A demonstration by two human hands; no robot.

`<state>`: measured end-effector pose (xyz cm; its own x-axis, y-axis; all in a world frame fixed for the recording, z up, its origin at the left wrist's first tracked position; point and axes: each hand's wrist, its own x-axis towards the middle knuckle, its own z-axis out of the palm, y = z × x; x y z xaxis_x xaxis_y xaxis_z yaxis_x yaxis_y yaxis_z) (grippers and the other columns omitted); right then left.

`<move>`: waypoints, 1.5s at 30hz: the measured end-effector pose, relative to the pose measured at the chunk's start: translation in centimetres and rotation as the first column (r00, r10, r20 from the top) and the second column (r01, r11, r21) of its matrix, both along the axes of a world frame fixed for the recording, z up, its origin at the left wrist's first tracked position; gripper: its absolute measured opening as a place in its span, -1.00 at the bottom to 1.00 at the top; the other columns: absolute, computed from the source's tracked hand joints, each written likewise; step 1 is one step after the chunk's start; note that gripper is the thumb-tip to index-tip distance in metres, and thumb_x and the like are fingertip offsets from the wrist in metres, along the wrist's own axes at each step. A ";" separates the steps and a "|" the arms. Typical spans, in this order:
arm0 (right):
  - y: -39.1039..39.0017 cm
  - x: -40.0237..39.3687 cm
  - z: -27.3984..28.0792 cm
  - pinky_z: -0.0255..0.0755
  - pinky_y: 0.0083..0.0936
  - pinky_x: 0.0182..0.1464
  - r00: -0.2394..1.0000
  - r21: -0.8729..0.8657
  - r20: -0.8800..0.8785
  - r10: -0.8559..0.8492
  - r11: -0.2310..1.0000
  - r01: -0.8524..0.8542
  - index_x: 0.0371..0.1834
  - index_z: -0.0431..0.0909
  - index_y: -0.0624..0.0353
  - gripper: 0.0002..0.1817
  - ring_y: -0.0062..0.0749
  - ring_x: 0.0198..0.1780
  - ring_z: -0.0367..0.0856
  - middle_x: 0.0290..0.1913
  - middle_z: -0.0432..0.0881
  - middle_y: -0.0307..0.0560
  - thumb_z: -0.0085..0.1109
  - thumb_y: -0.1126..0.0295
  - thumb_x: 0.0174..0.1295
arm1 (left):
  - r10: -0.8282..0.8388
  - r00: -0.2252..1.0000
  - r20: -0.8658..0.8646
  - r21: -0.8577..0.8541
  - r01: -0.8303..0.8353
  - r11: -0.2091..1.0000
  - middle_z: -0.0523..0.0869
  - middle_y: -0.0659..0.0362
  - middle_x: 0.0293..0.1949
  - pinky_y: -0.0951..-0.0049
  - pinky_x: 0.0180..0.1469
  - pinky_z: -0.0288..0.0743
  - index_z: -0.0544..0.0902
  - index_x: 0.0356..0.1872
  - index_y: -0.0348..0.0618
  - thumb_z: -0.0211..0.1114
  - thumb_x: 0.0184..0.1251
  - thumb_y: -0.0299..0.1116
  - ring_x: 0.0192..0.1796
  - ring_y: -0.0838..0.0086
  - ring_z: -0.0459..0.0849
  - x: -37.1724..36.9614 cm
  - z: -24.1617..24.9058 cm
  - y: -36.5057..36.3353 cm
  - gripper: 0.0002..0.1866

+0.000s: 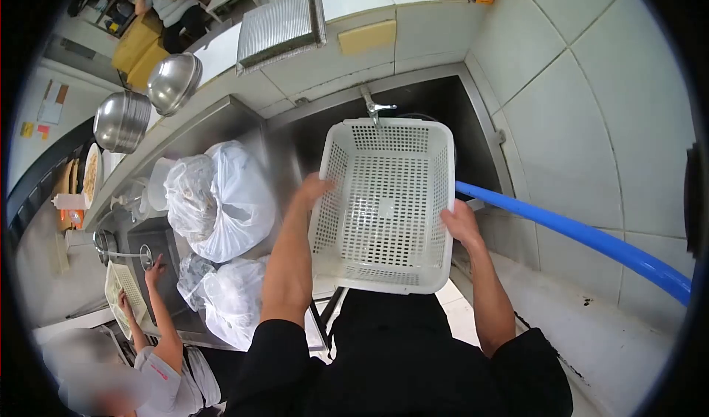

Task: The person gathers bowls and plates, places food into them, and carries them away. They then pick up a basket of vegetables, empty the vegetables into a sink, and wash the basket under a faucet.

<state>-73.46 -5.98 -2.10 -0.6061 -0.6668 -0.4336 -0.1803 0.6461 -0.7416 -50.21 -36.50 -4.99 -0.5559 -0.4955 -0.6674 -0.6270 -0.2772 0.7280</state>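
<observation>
A white perforated plastic basket [385, 209] is held up in front of me, over the near edge of the metal sink [473, 92]. Nothing lies inside it. My left hand [314, 189] grips its left side wall, and my right hand [461, 222] grips the right side. The basket's far rim is just below a small metal tap [375, 107]. Beside the right rim, a blue hose [576, 228] runs out to the lower right.
White plastic bags [240, 203] sit on the metal counter to the left. Metal bowls [122, 121] and a ridged metal tray [277, 33] stand on the ledge. A co-worker [159, 376] holds another basket [122, 299] at lower left; another person [173, 3] is at upper left.
</observation>
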 end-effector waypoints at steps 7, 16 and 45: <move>-10.5 3.1 2.3 0.26 -0.03 0.14 0.799 0.135 -0.569 0.195 0.980 -0.144 -0.09 0.50 0.36 -0.65 0.25 0.01 0.43 -0.07 0.54 0.22 0.09 0.29 0.17 | 0.359 0.932 -0.055 0.135 -0.349 0.927 0.60 -0.01 -0.10 0.17 -0.07 0.54 0.52 0.02 -0.28 0.05 0.02 -0.69 -0.12 0.21 0.59 3.2 -7.1 0.6 -0.55; -25.3 -3.4 -10.1 0.45 -0.16 0.03 0.691 0.020 0.693 -0.206 0.964 0.267 -0.13 0.49 0.45 -0.66 0.00 -0.02 0.54 -0.10 0.55 0.26 -0.10 0.34 0.26 | 0.406 0.913 0.046 -0.011 -0.406 0.914 0.64 0.07 -0.14 0.41 -0.04 0.43 0.56 0.00 -0.28 0.05 0.01 -0.64 -0.10 0.34 0.59 1.9 -6.7 -0.5 -0.57; -26.6 -1.8 -15.3 0.58 -0.35 -0.07 0.262 0.081 0.918 -0.298 0.787 0.612 -0.24 0.50 0.41 -0.83 -0.17 -0.20 0.65 -0.23 0.62 0.15 -0.04 0.52 0.22 | 0.077 0.989 -0.126 0.070 -0.069 0.995 0.65 0.10 -0.14 0.39 -0.03 0.44 0.57 0.00 -0.26 0.16 -0.12 -0.62 -0.13 0.37 0.58 -1.8 -5.3 -6.9 -0.50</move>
<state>-75.30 -32.60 -17.40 -0.2426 -0.5784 -0.7788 0.9018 0.1615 -0.4009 -52.04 -43.38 -10.29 -0.6032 -0.4954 -0.6251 -0.5057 -0.3684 0.7801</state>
